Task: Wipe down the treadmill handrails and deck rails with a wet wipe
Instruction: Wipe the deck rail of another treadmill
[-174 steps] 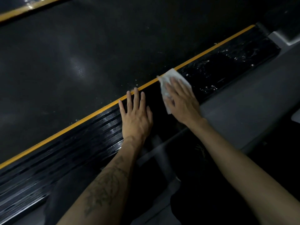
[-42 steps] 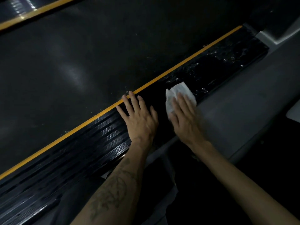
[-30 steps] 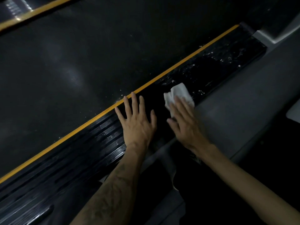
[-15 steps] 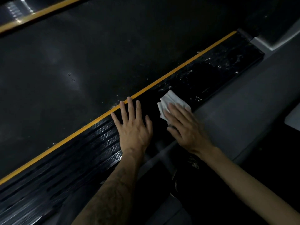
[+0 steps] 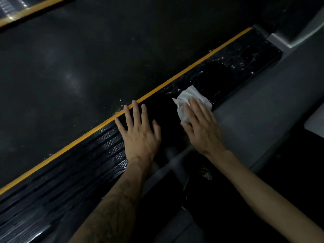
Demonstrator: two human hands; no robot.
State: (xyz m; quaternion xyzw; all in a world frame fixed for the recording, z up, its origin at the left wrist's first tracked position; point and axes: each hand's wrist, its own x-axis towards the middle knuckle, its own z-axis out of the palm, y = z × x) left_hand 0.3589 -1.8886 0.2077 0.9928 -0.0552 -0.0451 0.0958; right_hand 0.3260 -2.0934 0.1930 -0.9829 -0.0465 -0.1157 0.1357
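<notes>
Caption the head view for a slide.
Right hand presses a white wipe on the black deck rail; left hand rests flat beside it.

A wide black belt [image 5: 84, 71] fills the upper left, dull patches of light on it. A yellow stripe [image 5: 175, 81] runs along its near edge, and a second one [image 5: 31, 11] crosses the top left corner. Grey floor [image 5: 263, 111] lies to the right (a pale grey base [image 5: 287, 41] sits at the upper right corner)

Dim, murky, soft wide-angle view
</notes>
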